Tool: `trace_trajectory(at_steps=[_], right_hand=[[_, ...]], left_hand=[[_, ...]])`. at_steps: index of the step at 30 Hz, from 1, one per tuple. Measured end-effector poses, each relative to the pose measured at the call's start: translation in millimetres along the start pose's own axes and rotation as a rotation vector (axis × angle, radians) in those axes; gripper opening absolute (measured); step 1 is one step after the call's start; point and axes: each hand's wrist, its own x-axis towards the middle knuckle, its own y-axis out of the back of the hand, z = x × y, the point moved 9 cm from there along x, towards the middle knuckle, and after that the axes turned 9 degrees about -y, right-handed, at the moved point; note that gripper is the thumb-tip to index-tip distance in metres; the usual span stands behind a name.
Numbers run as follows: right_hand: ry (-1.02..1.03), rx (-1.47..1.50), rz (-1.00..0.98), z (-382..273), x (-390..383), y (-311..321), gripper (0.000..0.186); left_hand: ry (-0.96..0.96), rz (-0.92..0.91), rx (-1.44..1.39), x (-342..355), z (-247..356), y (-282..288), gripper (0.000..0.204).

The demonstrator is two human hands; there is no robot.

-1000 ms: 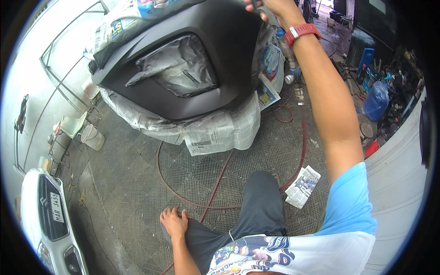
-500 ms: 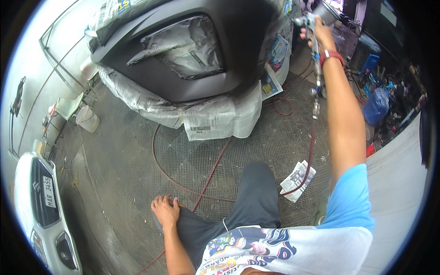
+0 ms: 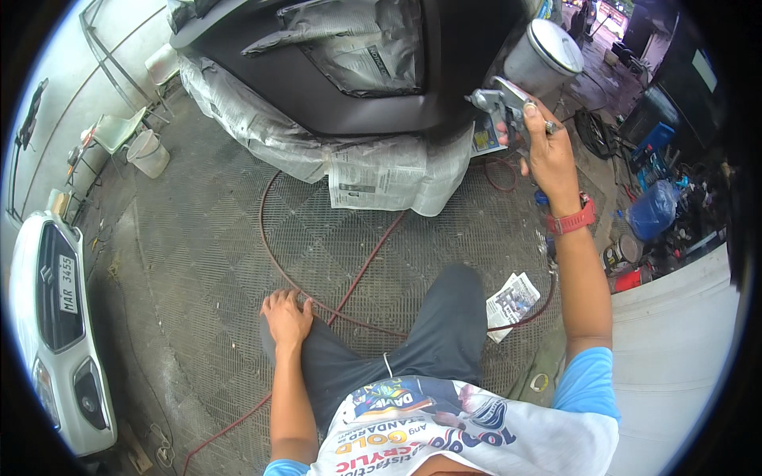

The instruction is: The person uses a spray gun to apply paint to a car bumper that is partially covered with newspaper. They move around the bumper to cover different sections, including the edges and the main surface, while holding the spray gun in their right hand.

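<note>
My right hand [image 3: 548, 155] is wrapped round a metal paint spray gun [image 3: 502, 101], its nozzle pointing left. A grey cup with a white lid [image 3: 548, 51] sits on top of the gun. Close to the nozzle is the lower right part of a dark grey vehicle body panel [image 3: 349, 115], matt in finish. Masking paper and newspaper [image 3: 377, 178] hang along the panel's lower edge, and more covers its recessed middle. My left hand [image 3: 287, 317] lies on my left knee, fingers stretched out, holding nothing.
A dark red air hose [image 3: 266, 226] loops over the patterned floor. Folded newspaper [image 3: 508, 305] lies right of my right knee. At left are a white car [image 3: 79, 365], a bucket [image 3: 148, 155] and a chair [image 3: 115, 131]. Clutter and a blue bag [image 3: 655, 210] fill the right side.
My right hand has brought the spray gun lower and nearer to me, from beside the panel's upper right to its lower right. The view has shifted; my left hand stays on the knee.
</note>
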Motion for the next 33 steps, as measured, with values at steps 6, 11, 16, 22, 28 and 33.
trace_trajectory(at_steps=[6, 11, 16, 22, 28, 33], right_hand=[[0.144, -0.108, 0.068, -25.4, -3.5, -39.5, 0.045], [-0.04, -0.136, -0.069, 1.9, -17.1, -79.5, 0.046], [-0.052, -0.09, -0.033, 21.5, -7.6, -119.8, 0.045], [0.047, -0.017, -0.231, -14.0, -13.8, -210.1, 0.046], [-0.04, -0.058, -0.2, -7.3, -25.5, -207.1, 0.049], [0.079, -0.224, -0.061, 31.1, -53.5, -166.0, 0.049]], left_hand=[[-0.025, -0.019, -0.014, 10.4, 6.6, -11.0, 0.044], [-0.033, -0.015, -0.04, 10.1, 0.3, -12.5, 0.045], [-0.04, -0.034, -0.124, 13.5, -1.3, -14.8, 0.045], [-0.05, -0.066, -0.144, 19.5, -6.9, -23.3, 0.047], [-0.035, -0.059, -0.159, 23.2, -13.7, -29.6, 0.043], [-0.031, -0.045, -0.202, 22.2, -19.5, -28.4, 0.044]])
